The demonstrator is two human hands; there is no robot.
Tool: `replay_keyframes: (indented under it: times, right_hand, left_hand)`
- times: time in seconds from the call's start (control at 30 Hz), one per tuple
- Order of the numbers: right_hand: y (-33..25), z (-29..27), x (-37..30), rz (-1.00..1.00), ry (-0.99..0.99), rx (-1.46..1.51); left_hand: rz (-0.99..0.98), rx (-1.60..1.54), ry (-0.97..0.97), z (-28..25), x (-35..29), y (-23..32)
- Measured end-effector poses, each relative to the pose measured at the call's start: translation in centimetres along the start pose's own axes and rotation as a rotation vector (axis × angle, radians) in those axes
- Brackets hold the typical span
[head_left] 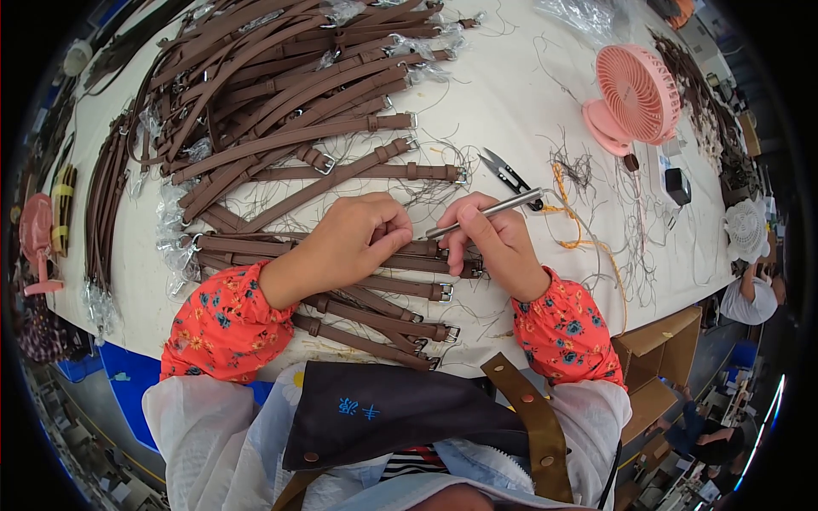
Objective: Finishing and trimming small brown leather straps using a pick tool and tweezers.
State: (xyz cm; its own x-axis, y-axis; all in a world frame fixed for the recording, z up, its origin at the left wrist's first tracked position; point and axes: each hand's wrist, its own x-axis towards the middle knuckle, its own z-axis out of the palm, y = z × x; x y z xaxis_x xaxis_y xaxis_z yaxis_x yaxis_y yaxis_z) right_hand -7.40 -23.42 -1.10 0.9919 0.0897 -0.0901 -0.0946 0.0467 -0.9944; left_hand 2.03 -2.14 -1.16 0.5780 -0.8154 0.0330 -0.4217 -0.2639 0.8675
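Head view: right hand (498, 247) grips metal tool (486, 215); left hand (349, 243) pins brown strap (341, 255).

A slim silver metal tool (486, 214), pen-shaped, slants up to the right, its tip down on a brown strap (426, 251). The strap lies flat across the bench (511, 102), running left to right, with a buckle at its right end.

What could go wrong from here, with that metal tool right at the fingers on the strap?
1. The right hand points the metal tool at the left hand, whose fingertips pinch the strap at the tip; a slip might jab them.
2. Loose threads lie all around and could snag the tool or hands.
3. The snips lie open just beyond the hands; a reach forward might catch the blades.
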Motion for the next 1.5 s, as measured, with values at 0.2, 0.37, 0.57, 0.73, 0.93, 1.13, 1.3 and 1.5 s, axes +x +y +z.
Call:
replay_keyframes:
  times: [0.2, 0.37, 0.57, 0.73, 0.93, 1.13, 1.3, 1.5]
  right_hand:
    - [0.2, 0.0, 0.0, -0.003, -0.034, -0.039]
    - [0.0, 0.0, 0.1, -0.004, -0.038, -0.056]
    - [-0.1, 0.1, 0.0, 0.019, -0.043, -0.051]
    - [-0.2, 0.0, 0.0, 0.018, -0.051, -0.06]
    - [-0.2, 0.0, 0.1, 0.02, -0.053, -0.057]
    - [0.1, -0.3, -0.2, -0.077, 0.006, 0.034]
    - [0.5, -0.2, 0.6, -0.332, 0.229, -0.244]
    - [0.1, -0.4, 0.9, -0.381, 0.326, -0.483]
  left_hand:
    - [-0.069, -0.08, -0.011, -0.2, 0.1, -0.4]
    - [-0.105, -0.095, -0.055, -0.4, 0.2, -0.3]
    - [-0.091, -0.093, -0.065, -0.3, 0.1, -0.4]
    - [-0.121, -0.107, -0.085, -0.4, 0.2, -0.3]
    - [-0.107, -0.117, -0.036, -0.3, 0.2, -0.5]
    - [-0.038, -0.043, -0.076, -0.8, 0.3, 0.3]
    - [0.067, -0.014, -0.405, -1.8, -0.1, 0.1]
    - [0.228, 0.476, 0.167, -2.6, 0.6, -0.1]
